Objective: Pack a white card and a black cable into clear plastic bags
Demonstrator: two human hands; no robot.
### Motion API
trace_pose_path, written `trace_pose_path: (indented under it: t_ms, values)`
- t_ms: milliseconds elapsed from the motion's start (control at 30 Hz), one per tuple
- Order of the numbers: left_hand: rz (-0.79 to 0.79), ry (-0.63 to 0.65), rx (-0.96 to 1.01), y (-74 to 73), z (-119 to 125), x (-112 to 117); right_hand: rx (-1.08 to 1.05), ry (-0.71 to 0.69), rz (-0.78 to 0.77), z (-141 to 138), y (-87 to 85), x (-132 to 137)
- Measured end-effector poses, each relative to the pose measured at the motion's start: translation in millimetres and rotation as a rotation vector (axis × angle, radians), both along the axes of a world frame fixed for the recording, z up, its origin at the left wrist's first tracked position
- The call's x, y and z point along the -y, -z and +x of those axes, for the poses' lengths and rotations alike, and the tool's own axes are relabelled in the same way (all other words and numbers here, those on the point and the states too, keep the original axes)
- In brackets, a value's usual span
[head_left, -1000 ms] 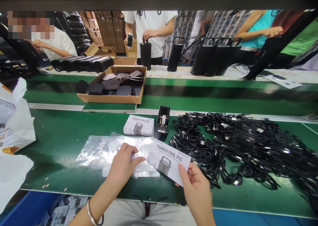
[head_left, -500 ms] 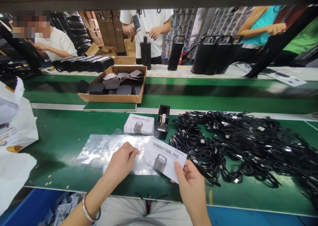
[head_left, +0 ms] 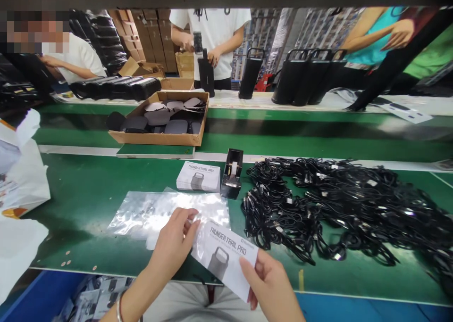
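My right hand [head_left: 266, 279] grips the right end of a printed manual [head_left: 231, 256], thumb on top and fingers beneath. The manual is white, marked THUNDERTRAIL PRO, with a picture of a speaker. My left hand [head_left: 176, 239] pinches a clear plastic bag [head_left: 198, 241] at the manual's left end. The manual's left part seems to lie inside this bag, though the clear film makes its edge hard to see. Under and beyond my left hand lies a pile of flat clear bags [head_left: 141, 211]. A stack of the same manuals [head_left: 198, 177] stands just behind them.
A black tape dispenser [head_left: 232, 173] stands beside the stack. Bundled black cables [head_left: 332, 204] cover the right side. Behind is a cardboard box [head_left: 155, 139] of dark oval pieces. Co-workers stand across the bench by black speakers [head_left: 250, 74]. A blue bin [head_left: 46, 296] sits low left.
The manual has moved down and left, toward me, and its left end has come to my left hand with clear film about it. My left hand has lifted a bag from the pile.
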State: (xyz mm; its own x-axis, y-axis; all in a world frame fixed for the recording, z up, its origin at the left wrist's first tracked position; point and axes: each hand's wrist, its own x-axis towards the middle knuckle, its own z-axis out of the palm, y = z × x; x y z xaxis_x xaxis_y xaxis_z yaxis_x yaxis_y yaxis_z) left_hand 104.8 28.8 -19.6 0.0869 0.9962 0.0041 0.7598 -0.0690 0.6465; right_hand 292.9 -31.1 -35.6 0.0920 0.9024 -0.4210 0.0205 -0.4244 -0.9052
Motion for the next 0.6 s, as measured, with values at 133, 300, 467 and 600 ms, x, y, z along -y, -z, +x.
trace_pose_path:
  t_ms: [133, 300, 467, 600]
  values:
    - [-0.014, 0.080, -0.009, 1.6, 2, 5, -0.027, -0.099, -0.043, 4, -6.6, -12]
    - [0.115, 0.177, -0.106, 6.0, 3, 6, -0.176, -0.201, -0.079, 13, -8.9, -19]
    - [0.124, 0.184, -0.091, 3.3, 3, 5, -0.198, -0.098, -0.073, 11, -10.2, -17]
    - [0.082, 0.156, -0.031, -2.2, 2, 5, -0.130, -0.009, 0.013, 0, -10.0, -22]
